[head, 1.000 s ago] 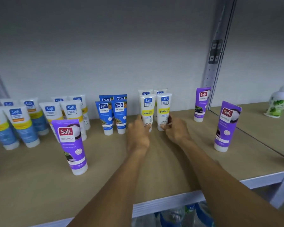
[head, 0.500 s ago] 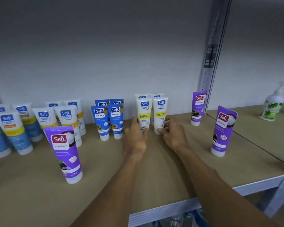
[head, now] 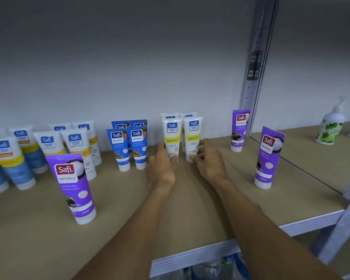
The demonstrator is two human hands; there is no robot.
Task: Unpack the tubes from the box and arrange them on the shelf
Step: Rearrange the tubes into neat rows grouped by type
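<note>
Both hands reach onto the shelf, and each holds the foot of a standing tube. The left hand has its thumb in front and its fingers curled round the side of the left white tube. The right hand grips the right white tube the same way, thumb at the cap and fingers round the outer side. These two tubes stand upright on their caps, just beside each other, with the back white tubes close behind them. To their left stand the blue tubes, four in two rows, and further left the yellow-banded tubes. The front purple tube stands alone at the left, the right purple tube well to the right, and the back purple tube by the metal post. A pump bottle stands on the neighbouring shelf
</note>
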